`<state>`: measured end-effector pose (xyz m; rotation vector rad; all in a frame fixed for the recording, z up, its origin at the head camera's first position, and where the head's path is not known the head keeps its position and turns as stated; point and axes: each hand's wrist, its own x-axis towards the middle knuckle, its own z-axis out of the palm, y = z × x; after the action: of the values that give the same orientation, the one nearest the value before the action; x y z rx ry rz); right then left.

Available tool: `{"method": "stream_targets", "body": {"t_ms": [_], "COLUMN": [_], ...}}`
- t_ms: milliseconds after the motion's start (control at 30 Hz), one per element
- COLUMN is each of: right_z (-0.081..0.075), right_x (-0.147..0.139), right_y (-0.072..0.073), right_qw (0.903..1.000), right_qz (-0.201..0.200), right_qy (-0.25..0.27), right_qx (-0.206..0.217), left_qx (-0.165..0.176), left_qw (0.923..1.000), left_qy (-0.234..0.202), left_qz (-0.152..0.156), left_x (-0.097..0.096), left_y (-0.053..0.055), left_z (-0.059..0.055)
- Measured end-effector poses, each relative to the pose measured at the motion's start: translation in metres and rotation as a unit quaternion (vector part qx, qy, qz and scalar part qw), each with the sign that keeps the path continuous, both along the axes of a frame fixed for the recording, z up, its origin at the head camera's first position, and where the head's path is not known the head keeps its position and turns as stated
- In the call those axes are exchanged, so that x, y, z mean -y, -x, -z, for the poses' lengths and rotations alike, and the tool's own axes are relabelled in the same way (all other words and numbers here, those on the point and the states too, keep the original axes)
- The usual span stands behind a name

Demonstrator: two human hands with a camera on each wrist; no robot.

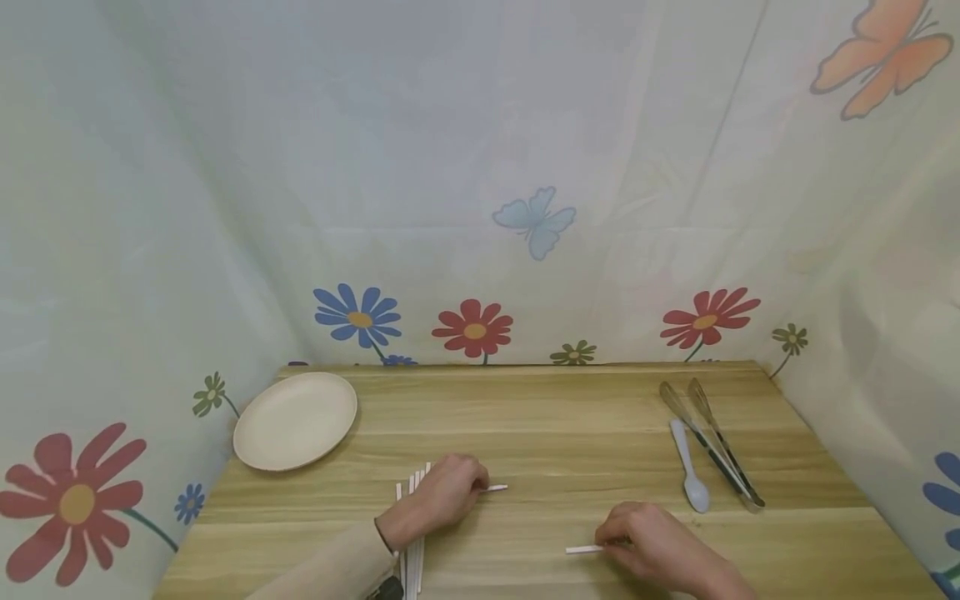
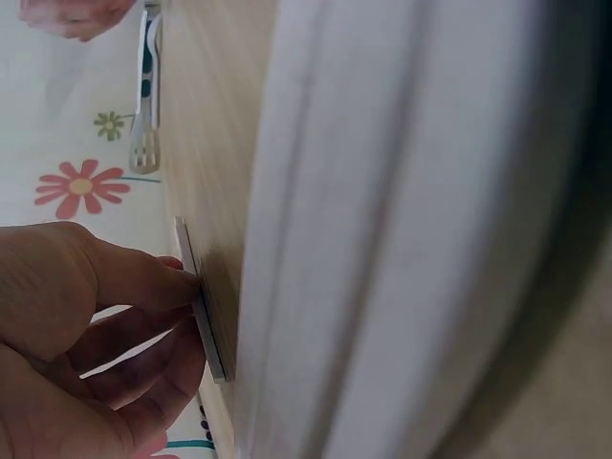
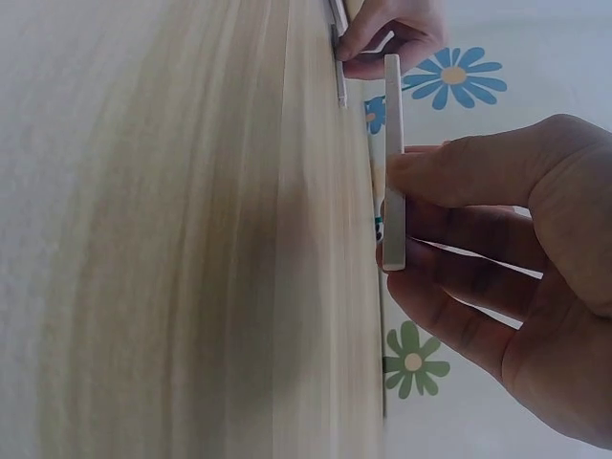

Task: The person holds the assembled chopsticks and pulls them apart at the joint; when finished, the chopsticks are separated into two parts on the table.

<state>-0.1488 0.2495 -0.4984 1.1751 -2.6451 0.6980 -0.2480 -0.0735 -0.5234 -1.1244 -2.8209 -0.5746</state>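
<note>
Pinching one white stick (image 1: 497,487) in fingers of left hand (image 1: 444,492), thumb against fingertips, low over wood-grain surface (image 1: 525,425); contact with it hard to tell. Clamping another white stick (image 1: 582,549) in fingers of right hand (image 1: 660,546), raised off surface, well apart from first. Beneath left forearm (image 1: 330,571), on surface: several white sticks (image 1: 412,571) side by side. Farther off at left: round pale plate (image 1: 296,421). Toward right: light spoon (image 1: 697,496) just beside tongs (image 1: 722,464).
</note>
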Motion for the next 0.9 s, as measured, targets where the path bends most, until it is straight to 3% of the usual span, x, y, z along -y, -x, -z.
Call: {"method": "stream_targets", "body": {"t_ms": [300, 533, 900], "right_z": [0.002, 0.004, 0.008], "right_x": [0.002, 0.005, 0.004], "right_y": [0.001, 0.002, 0.002], "right_qw": [0.9996, 0.9994, 0.9976], "right_qz": [0.002, -0.008, -0.020], "right_qy": [-0.008, -0.014, -0.001], "right_qx": [0.026, 0.032, 0.066], "left_qx": [0.002, 0.015, -0.007], "left_qw": [1.0000, 0.9994, 0.9996], "left_qy": [0.003, 0.010, -0.009], "left_qz": [-0.006, -0.028, -0.027], "left_x": [0.001, 0.002, 0.007], "left_y": [-0.003, -0.004, -0.010], "left_z": [-0.004, -0.008, -0.013]}}
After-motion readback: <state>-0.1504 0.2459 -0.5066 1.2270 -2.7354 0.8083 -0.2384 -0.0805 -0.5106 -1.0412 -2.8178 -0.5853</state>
